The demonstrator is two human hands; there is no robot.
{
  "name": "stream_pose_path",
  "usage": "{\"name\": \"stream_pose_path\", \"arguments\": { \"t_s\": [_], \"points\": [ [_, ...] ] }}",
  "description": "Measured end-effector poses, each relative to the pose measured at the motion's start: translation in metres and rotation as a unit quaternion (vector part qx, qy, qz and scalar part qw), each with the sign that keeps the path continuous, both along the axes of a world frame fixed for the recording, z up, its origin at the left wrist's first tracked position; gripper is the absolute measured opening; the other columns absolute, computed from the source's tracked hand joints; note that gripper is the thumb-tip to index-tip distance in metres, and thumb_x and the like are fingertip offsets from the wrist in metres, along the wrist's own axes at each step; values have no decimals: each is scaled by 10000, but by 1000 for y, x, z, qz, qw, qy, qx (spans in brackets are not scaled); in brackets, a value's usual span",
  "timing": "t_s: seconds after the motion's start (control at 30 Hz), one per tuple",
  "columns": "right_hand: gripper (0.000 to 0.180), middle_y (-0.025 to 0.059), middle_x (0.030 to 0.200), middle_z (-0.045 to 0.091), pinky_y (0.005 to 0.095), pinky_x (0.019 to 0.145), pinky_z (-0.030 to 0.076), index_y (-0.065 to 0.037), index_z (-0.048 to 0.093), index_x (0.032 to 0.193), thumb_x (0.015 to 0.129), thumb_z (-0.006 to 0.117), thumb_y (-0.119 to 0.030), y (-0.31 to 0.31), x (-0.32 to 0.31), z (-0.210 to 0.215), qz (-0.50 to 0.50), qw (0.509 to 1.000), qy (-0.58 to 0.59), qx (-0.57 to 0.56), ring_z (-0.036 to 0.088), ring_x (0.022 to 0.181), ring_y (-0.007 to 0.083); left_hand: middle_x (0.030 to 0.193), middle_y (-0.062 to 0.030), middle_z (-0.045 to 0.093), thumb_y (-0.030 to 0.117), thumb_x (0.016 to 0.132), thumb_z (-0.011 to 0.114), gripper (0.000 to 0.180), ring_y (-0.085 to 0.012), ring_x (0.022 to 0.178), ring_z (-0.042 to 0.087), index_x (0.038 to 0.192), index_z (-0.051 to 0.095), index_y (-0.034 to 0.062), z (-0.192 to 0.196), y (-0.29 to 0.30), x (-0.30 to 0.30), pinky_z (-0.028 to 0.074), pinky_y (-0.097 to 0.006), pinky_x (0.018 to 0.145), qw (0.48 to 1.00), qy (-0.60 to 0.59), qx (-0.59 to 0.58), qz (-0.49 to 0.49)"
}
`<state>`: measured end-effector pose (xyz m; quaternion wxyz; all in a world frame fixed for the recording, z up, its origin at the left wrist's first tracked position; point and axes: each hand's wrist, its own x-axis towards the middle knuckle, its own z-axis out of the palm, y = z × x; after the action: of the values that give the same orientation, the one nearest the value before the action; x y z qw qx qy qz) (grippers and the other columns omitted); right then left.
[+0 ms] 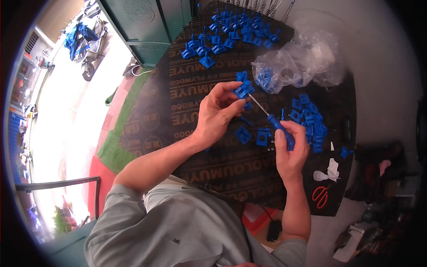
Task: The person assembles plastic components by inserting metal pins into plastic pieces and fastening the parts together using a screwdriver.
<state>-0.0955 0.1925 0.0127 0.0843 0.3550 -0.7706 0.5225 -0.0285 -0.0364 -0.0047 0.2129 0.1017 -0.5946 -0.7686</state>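
Observation:
My left hand point(218, 110) pinches a small blue plastic part point(243, 90) above the dark plywood table point(189, 124). In my right hand point(292, 149) is a screwdriver point(274, 122) with a blue handle and a thin metal shaft. Its tip reaches the lower right side of the held part; whether it sits in a screw is too small to tell. Just below my hands lie two loose square blue plates, one tilted point(243, 135) and one with a round hole point(262, 137). A few tiny metal bits point(272, 142) lie beside them.
Blue pieces with metal springs point(218, 42) crowd the far side. A clear plastic bag point(296, 62) holds more blue parts. Rightward are a pile of blue plates point(313, 124), a small white bottle point(320, 176) and red-handled scissors point(320, 197). A green door point(142, 26) stands at the far left.

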Motion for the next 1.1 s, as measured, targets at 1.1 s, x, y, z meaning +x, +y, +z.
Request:
{"name": "stream_pose_path", "arguments": {
  "t_s": [1.1],
  "points": [
    [308, 109, 945, 766, 374, 685, 608, -40, 624, 1180, 973, 808, -175, 4, -2, 1, -10, 998, -18, 67, 782, 799, 240, 1002, -20, 725, 41, 1038, 720, 437, -109, 970, 730, 1456, 594, 9, -9, 3, -2, 578, -238, 781, 999, 3, -46, 19]
  ]
}}
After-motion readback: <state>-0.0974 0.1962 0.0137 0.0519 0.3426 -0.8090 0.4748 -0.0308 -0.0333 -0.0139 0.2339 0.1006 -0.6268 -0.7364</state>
